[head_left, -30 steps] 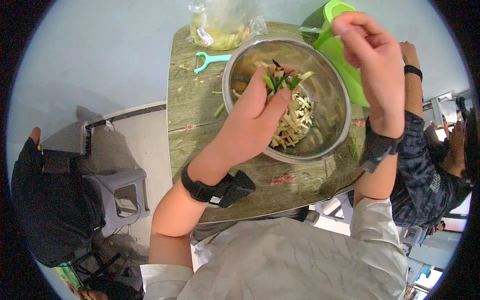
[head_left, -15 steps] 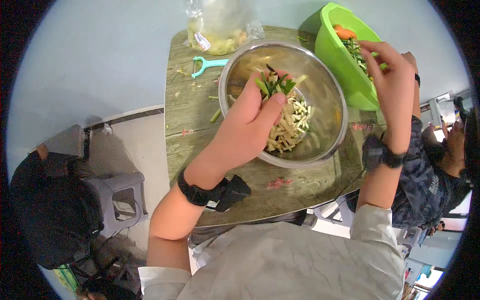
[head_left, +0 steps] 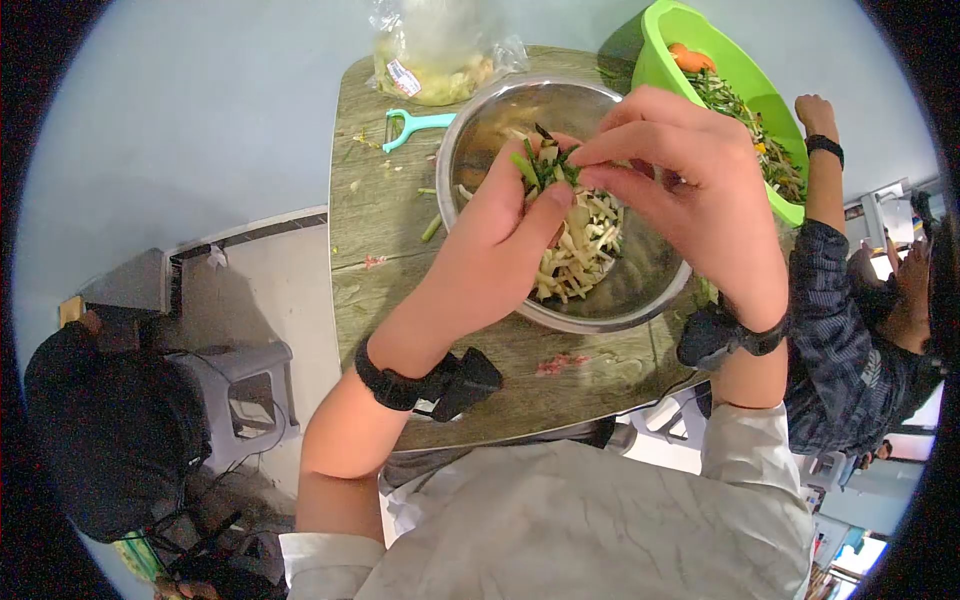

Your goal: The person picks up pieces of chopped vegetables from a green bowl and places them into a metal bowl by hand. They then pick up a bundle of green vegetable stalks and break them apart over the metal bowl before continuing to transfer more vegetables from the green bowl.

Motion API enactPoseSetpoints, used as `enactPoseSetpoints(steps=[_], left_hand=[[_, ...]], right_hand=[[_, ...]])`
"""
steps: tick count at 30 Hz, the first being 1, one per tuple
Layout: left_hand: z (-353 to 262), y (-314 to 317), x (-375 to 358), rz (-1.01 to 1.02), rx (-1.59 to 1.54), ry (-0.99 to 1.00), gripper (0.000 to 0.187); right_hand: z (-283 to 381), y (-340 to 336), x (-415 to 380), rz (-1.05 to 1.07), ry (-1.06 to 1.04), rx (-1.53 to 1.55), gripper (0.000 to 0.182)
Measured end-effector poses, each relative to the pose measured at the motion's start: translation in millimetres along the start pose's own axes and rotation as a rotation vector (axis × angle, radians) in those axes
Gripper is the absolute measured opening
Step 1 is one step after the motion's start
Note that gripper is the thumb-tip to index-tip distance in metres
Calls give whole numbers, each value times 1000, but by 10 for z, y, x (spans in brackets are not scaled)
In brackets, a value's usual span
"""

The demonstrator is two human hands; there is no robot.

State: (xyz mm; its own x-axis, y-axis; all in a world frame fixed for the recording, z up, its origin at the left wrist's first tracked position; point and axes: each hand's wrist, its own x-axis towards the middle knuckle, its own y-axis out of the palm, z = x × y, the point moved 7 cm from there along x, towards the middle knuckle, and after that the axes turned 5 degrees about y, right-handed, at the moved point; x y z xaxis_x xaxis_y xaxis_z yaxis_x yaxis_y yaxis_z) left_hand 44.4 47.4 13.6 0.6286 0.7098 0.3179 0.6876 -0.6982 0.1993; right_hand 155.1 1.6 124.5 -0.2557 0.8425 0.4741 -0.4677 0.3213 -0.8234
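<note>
A steel bowl (head_left: 655, 305) on the wooden table holds pale cut vegetable strips (head_left: 580, 250). Over the bowl, my left hand (head_left: 490, 240) is wrapped round a bunch of chopped greens (head_left: 548, 168) mixed with pale pieces. My right hand (head_left: 690, 175) meets it from the right, thumb and forefinger pinched at the edge of the bunch. Whatever lies between those fingertips is too small to make out. The green basin (head_left: 655, 65) at the upper right holds more cut greens and an orange piece.
Behind the bowl lies a plastic bag (head_left: 440, 75) of pale food, with a turquoise peeler (head_left: 420, 124) beside it. Scraps dot the table (head_left: 380, 300). A co-worker's arm (head_left: 825, 185) is beside the basin. A grey stool (head_left: 235, 370) and a dark-clothed person are at left.
My right hand has moved left from the green basin to the bunch in my left hand. My left hand has stayed nearly in place. The co-worker's forearm now shows more fully.
</note>
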Motion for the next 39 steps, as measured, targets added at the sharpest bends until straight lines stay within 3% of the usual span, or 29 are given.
enactPoseSetpoints(steps=[4, 7, 13, 16, 24, 33, 37, 39], left_hand=[[15, 10, 7, -6, -31, 2, 27], [77, -24, -17, 32, 3, -69, 39], [82, -32, -17, 40, 13, -76, 39], [37, -12, 6, -30, -20, -25, 27], [49, -14, -1, -35, -112, -107, 27], [80, -17, 0, -37, -156, -112, 27], [97, -17, 1, -43, -216, -97, 29], [94, -28, -5, -48, -214, -110, 30]], right_hand=[[7, 11, 12, -23, -18, 1, 21], [11, 18, 7, -11, 3, 2, 21], [-14, 19, 5, 3, 15, 23, 19], [-20, 18, 5, -8, -13, 34, 18], [-23, -24, 8, -48, 32, 27, 13], [-207, -246, -37, -120, 147, 11, 6], [-608, -618, -150, -287, 351, 121, 12], [-983, -886, -256, -378, 457, 20, 14]])
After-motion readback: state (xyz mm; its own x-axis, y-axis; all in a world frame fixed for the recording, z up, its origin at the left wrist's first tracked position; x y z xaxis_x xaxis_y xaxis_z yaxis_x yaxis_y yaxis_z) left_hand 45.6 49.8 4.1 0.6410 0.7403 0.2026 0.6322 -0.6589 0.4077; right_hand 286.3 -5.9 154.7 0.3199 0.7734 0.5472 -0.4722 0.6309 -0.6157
